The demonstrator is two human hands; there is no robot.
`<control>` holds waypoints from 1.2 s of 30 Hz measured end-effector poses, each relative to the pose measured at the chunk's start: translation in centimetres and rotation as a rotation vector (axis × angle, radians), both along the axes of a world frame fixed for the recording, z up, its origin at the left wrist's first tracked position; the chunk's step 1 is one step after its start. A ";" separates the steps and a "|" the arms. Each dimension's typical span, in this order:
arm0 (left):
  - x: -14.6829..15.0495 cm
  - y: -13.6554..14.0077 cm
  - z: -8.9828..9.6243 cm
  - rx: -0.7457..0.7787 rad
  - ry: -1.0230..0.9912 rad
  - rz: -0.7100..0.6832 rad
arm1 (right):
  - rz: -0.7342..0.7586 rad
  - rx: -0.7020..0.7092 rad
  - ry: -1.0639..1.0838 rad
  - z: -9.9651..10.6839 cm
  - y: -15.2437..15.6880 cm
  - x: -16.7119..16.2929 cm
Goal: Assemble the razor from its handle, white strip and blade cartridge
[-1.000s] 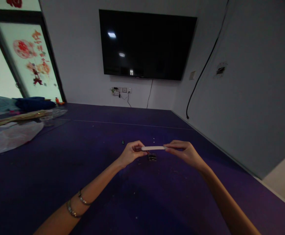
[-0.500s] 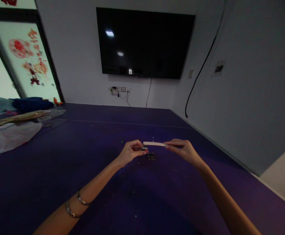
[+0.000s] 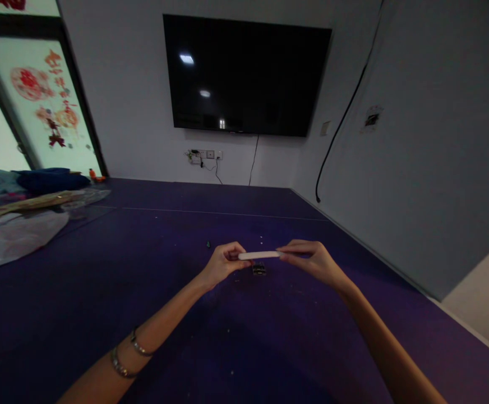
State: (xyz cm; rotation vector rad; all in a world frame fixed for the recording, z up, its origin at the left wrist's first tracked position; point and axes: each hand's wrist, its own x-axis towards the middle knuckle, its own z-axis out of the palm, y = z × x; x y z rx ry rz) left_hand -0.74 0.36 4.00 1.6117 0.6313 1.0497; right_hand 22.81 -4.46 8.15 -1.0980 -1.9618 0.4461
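My right hand (image 3: 307, 257) pinches one end of a pale, flat, round-ended stick (image 3: 261, 255) that looks like a nail file. The stick lies nearly level, its far end over the fingertips of my left hand (image 3: 226, 261). Those left fingers are closed on a small silvery piece, now mostly hidden behind the stick. Just below and behind the stick, a small dark rectangular object (image 3: 259, 269) rests on the purple surface (image 3: 236, 325); its kind is too small to tell. A tiny dark green item (image 3: 208, 244) lies left of it.
Cloths (image 3: 53, 180) and clear plastic sheeting (image 3: 21, 238) lie at the far left, with a small orange item (image 3: 95, 175) behind. A black cable (image 3: 339, 132) hangs down the right wall. A television (image 3: 247, 76) is mounted on the far wall, above sockets (image 3: 206, 154).
My right hand has brought the stick slightly left and down, so its end now covers the silvery piece at my left fingertips. My left hand has hardly moved.
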 end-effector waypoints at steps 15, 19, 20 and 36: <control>0.0 -0.1 0.0 -0.041 -0.032 -0.023 | -0.050 0.010 -0.001 0.0 0.0 0.1; 0.1 -0.1 0.0 -0.043 -0.036 -0.023 | -0.054 0.000 0.004 0.2 -0.2 0.1; 0.1 -0.1 0.0 -0.034 -0.026 -0.020 | -0.033 -0.009 0.002 0.3 -0.3 0.1; -0.1 -0.2 0.1 -0.016 -0.033 -0.025 | -0.015 -0.020 0.010 0.4 -0.2 0.7</control>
